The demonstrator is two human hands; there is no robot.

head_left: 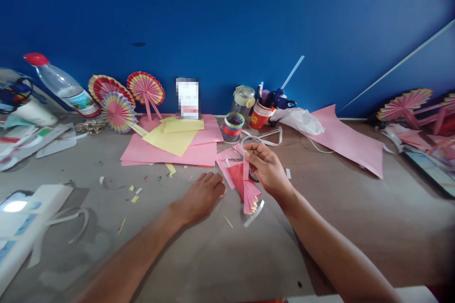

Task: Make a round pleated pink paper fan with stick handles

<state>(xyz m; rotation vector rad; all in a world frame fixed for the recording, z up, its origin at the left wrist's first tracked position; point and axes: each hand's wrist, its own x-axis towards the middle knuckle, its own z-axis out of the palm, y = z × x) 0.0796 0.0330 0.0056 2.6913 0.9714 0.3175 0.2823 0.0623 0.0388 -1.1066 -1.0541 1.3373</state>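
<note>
My right hand (265, 164) pinches a narrow pink paper strip (246, 169) between thumb and fingertips, above the table. Just below it lies a small folded paper fan (250, 198), pink with a yellow zigzag edge, over red paper (237, 181). A clear round ring, perhaps a tape roll, shows partly behind this hand. Resting on the table to the left, my left hand (203, 195) has its fingers curled in, and nothing shows in it. Pink paper pieces (223, 163) lie just beyond its fingertips.
Yellow sheets (172, 139) lie on pink sheets (142, 151). Finished fans (146, 89) and a bottle (76, 94) stand back left. A phone (187, 99) leans on the blue wall. A striped tub (232, 129), a jar (243, 99) and a red cup (261, 116) stand behind my right hand.
</note>
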